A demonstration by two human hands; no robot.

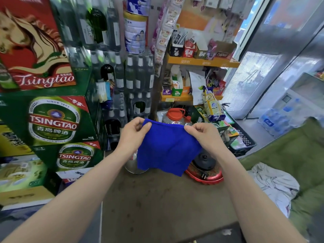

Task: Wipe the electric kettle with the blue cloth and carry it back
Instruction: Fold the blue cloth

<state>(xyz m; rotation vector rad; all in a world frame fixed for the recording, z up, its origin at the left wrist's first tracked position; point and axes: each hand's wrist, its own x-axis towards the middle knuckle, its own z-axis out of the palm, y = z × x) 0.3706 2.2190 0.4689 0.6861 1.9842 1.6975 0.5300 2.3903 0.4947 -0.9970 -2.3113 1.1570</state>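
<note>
A bright blue cloth [167, 148] hangs spread in the air above the far end of a brown table [163, 204]. My left hand [134, 133] pinches its upper left corner and my right hand [204, 135] pinches its upper right corner. Behind the cloth stands a shiny steel kettle [133, 163], mostly hidden, with only its lower left side showing. To the right, a black round kettle base [204, 161] with a plug rests on a red tray [205, 178].
Green beer cartons [52, 123] are stacked on the left, with shrink-wrapped bottles [133, 76] behind. Orange snack shelves [201, 62] rise at the back. A black crate [243, 141] and a red-capped jug [176, 116] sit behind the table. A green blanket [289, 155] with grey cloth [273, 183] lies on the right.
</note>
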